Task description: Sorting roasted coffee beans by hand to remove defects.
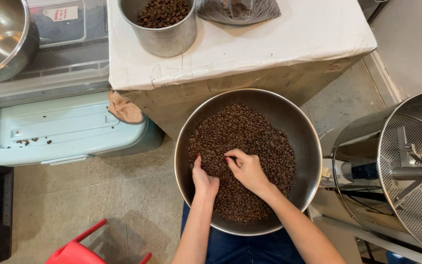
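Head view first, and we're looking straight down into a wide steel bowl [308, 146] resting on the lap, heaped with roasted coffee beans [242, 132]. We judge the step in hand to be sorting through the beans by touch, raking and picking; any next move would call for a light pinch and a slow sweep so nothing spills over the rim. Our left hand [204, 180] sits in the pile near the bowl's near-left side, fingers curled down into the beans, loosely cupped; whether it grips any, we cannot tell. Our right hand [248, 169] lies just beside it, fingers bent and fingertips pressed together on the beans, perhaps pinching one or two, though that's too small to confirm. Around us: a white-covered table [279, 44] ahead carrying a metal tin of beans [163, 22] and a plastic bag [238, 10], a pale blue bin lid [64, 132] to the left, and a perforated metal drum [411, 171] to the right.
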